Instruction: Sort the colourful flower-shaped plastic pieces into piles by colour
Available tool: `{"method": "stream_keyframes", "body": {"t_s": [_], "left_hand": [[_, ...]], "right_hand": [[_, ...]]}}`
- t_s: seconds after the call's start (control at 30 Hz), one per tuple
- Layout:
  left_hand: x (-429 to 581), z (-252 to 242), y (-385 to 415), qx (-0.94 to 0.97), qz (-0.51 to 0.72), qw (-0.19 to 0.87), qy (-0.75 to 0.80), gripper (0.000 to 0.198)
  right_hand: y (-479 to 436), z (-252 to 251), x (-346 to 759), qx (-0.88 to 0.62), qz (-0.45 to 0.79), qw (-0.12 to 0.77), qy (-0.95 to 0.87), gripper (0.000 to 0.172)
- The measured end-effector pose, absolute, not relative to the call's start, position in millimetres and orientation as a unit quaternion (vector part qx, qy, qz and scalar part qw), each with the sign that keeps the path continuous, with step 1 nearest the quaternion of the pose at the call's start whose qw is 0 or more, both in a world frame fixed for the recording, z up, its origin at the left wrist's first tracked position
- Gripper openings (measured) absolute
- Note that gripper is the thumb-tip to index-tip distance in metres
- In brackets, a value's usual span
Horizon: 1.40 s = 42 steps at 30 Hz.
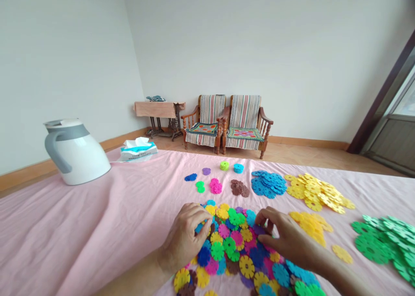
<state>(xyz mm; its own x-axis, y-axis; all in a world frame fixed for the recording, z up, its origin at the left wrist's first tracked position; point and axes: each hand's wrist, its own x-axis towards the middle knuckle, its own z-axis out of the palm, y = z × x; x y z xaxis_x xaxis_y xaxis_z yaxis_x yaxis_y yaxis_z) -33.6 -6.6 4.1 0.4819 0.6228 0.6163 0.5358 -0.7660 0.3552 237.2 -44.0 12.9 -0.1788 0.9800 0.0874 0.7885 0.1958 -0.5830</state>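
A mixed pile of notched plastic snowflake discs (229, 245) in many colours lies on the pink cloth in front of me. My left hand (188, 232) rests at the pile's upper left, thumb and fingers drawn together; what they hold, if anything, is hidden, and blue discs show beside them. At the pile's right side, my right hand (281, 234) has its thumb and fingers closed on the edge of a purple snowflake disc (259, 230). Sorted beyond the pile are brown discs (239, 188), pink discs (215, 186) and blue discs (269, 184).
Yellow discs (316, 191) and green discs (385, 239) lie in heaps at right. Small lime (224, 165) and light blue (238, 168) stacks stand farther back. A white jug (82, 157) and tissue box (138, 151) are at left. Two wooden chairs (245, 133) stand behind.
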Motion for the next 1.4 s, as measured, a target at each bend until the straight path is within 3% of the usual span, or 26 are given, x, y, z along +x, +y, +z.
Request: {"method": "stream_keyframes", "body": {"t_s": [0.1, 0.4, 0.6, 1.03, 1.2, 1.4], "left_hand": [[-32.9, 5.4, -6.5, 0.859, 0.383, 0.055, 0.336, 0.015], [-33.6, 5.2, -6.4, 0.854, 0.389, 0.066, 0.338, 0.014], [-27.7, 6.2, -15.2, 0.854, 0.397, 0.067, 0.329, 0.015], [-8.1, 14.5, -31.4, 0.838, 0.393, 0.138, 0.352, 0.006], [-22.9, 22.6, 2.0, 0.764, 0.441, 0.187, 0.432, 0.009], [-35.0, 18.4, 85.6, 0.684, 0.414, 0.211, 0.562, 0.015]], "right_hand": [[-43.1, 10.4, 236.6, -0.591, 0.198, 0.242, -0.743, 0.009], [-27.9, -4.7, 242.1, -0.608, 0.192, 0.32, -0.701, 0.023], [-42.3, 4.1, 206.2, -0.571, 0.318, 0.377, -0.657, 0.006], [-56.8, 11.6, 180.1, -0.527, 0.234, 0.36, -0.733, 0.005], [-35.8, -1.5, 219.8, -0.634, 0.156, 0.422, -0.629, 0.022], [-19.4, -28.9, 247.2, -0.685, 0.157, 0.41, -0.582, 0.02]]}}
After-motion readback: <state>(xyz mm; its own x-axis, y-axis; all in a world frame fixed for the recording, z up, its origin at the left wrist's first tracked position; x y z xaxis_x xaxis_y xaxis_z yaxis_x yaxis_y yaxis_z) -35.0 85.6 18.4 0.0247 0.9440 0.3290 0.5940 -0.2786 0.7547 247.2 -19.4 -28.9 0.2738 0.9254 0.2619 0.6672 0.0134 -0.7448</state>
